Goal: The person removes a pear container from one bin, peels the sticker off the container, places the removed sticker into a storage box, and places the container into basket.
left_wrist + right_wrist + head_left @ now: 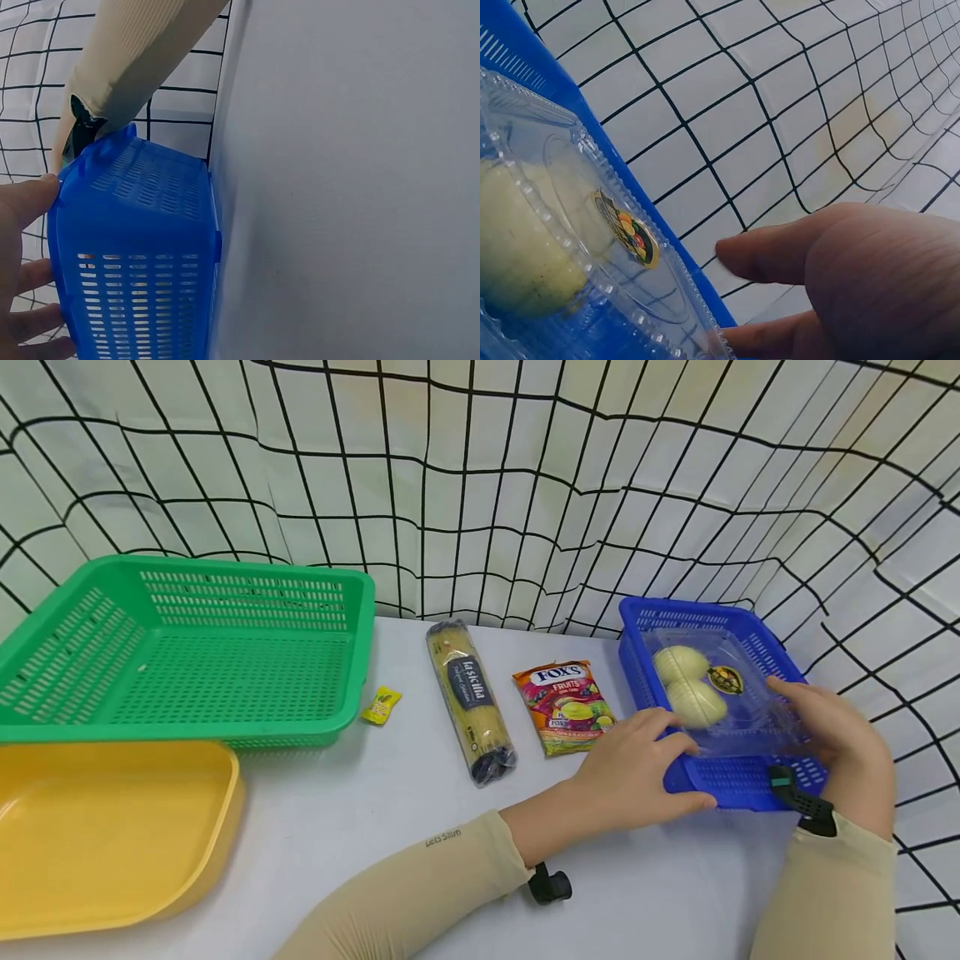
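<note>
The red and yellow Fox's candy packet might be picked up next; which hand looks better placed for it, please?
Probably the left hand: it is close beside the packet, while the right hand is across the blue perforated plastic basket, at the clear plastic box.

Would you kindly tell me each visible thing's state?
Green slotted plastic basket: upright
Yellow plastic tray: upright, partly out of frame
Small yellow plastic packet: lying down
Long clear pasta packet: lying flat, filled
Red plastic Fox's bag: lying flat
Blue slotted plastic basket: upright
Clear plastic box: appears closed, holding two pale round items
Left hand: touching the blue basket's rim
Right hand: at the box, grip unclear
</note>
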Tool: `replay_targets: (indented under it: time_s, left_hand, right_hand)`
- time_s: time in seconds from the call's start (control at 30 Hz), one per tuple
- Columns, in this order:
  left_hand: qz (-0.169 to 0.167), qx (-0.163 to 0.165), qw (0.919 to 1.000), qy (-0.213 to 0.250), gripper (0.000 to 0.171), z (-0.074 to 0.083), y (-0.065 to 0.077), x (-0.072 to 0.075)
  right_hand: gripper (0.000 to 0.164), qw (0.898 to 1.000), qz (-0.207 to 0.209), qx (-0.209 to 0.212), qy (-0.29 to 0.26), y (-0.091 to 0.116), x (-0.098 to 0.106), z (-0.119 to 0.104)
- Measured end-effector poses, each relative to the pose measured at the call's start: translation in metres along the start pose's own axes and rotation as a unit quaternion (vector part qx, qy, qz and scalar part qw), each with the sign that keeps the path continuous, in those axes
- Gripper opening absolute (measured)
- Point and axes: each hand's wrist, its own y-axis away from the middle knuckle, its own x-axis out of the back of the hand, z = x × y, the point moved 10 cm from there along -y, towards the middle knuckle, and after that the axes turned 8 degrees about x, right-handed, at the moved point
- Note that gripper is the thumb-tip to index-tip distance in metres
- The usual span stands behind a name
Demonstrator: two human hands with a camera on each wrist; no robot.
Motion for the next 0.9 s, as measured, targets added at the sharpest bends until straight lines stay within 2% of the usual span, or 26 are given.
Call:
replay_targets:
  time_s: [0.13, 0.27, 0.43, 0.63, 0.7, 0.77, 0.9]
  left_hand:
    - [0.002, -0.002, 1.0, -0.002, 0.062, 0.0, 0.0, 0.001]
    - [0.004, -0.002, 1.0, 0.002, 0.061, -0.001, 0.0, 0.001]
    - [0.009, -0.003, 0.9999, 0.005, 0.061, -0.001, 0.001, 0.001]
    - [0.013, -0.007, 0.9998, 0.013, 0.06, -0.002, 0.002, 0.002]
    - [0.014, -0.009, 0.9997, 0.016, 0.059, -0.001, 0.001, 0.002]
    - [0.015, -0.012, 0.9997, 0.017, 0.059, -0.001, 0.001, 0.002]
    - [0.017, -0.013, 0.9997, 0.014, 0.061, 0.0, 0.001, 0.002]
  right_hand:
    - [0.087, 1.0, -0.025, -0.002, 0.006, -0.001, -0.006, 0.004]
    - [0.07, 1.0, -0.031, 0.003, 0.0, 0.0, -0.008, 0.004]
    - [0.069, 1.0, -0.023, 0.005, -0.021, 0.001, -0.009, 0.005]
    - [0.07, 0.999, 0.009, 0.015, -0.041, -0.001, 0.0, 0.006]
    - [0.069, 0.998, 0.016, 0.021, -0.055, -0.001, 0.003, 0.006]
    - [0.06, 0.996, 0.025, 0.027, -0.086, -0.001, 0.005, 0.005]
    - [0.041, 0.985, 0.041, 0.042, -0.165, 0.0, 0.008, 0.003]
